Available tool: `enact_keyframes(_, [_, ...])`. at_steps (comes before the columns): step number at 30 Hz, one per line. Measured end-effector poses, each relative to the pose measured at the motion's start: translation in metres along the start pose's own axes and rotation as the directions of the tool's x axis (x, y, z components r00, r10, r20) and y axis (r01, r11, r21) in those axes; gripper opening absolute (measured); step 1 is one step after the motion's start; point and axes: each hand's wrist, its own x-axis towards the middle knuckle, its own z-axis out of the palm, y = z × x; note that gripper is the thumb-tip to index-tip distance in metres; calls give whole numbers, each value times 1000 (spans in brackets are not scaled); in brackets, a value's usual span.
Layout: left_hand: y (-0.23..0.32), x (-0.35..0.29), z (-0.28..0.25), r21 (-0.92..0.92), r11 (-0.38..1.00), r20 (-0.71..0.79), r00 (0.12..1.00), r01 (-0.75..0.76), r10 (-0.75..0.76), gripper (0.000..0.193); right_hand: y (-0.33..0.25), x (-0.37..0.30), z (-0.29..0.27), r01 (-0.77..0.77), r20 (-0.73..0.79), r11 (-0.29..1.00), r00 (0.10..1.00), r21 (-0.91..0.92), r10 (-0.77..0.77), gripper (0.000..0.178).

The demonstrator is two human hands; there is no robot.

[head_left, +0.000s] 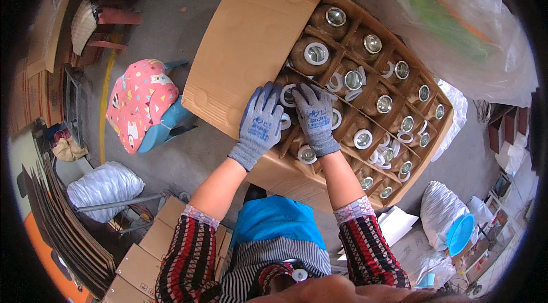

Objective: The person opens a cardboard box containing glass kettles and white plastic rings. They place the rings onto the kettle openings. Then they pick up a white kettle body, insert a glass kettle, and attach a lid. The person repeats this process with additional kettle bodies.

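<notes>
A cardboard carton (297, 180) is split by dividers (355, 115) into cells holding clear glass jars (372, 43), mouths up. White rings sit around some mouths, such as this white ring (315, 53); others lie loose beside the jars. My left hand (261, 123), in a grey glove, rests at the carton's near-left side with its fingers stretched forward. My right hand (315, 117), gloved alike, reaches over the neighbouring cells, fingers extended and bent down. Between both hands' fingertips is a jar mouth with a white ring (287, 95), which they seem to touch. Both thumbs are mostly hidden.
The carton's flap (251, 40) is folded out to the left. Beyond it stands a blue stool with a pink patterned cover (142, 103). Clear plastic sheeting (422, 23) lies behind the carton. Flat cardboard (68, 234), closed boxes (140, 271) and silvery sacks (105, 189) stand around.
</notes>
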Motion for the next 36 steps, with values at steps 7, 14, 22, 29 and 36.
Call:
enact_keyframes(7, [18, -17, 26, -67, 995, -5, 997, -77, 77, 34, -1, 41, -16, -143, 176, 989, 975, 22, 137, 36])
enact_keyframes(14, [14, -17, 33, -119, 988, -36, 995, -98, 95, 33, 16, 38, 2, -82, 164, 995, 984, 54, 72, 37])
enact_keyframes(22, [-27, -2, 3, -246, 946, -194, 967, -209, 163, 38, -5, 3, -13, -7, 174, 1000, 985, 6, 6, 46])
enact_keyframes(29, [-74, 21, -10, -185, 934, 73, 943, -307, 324, 52, -32, -12, 12, -135, 18, 988, 990, -77, 136, 36])
enact_keyframes(36, [-63, 10, 3, -209, 924, 93, 934, -320, 345, 54, -19, -30, -2, -55, 18, 986, 998, -158, 59, 37])
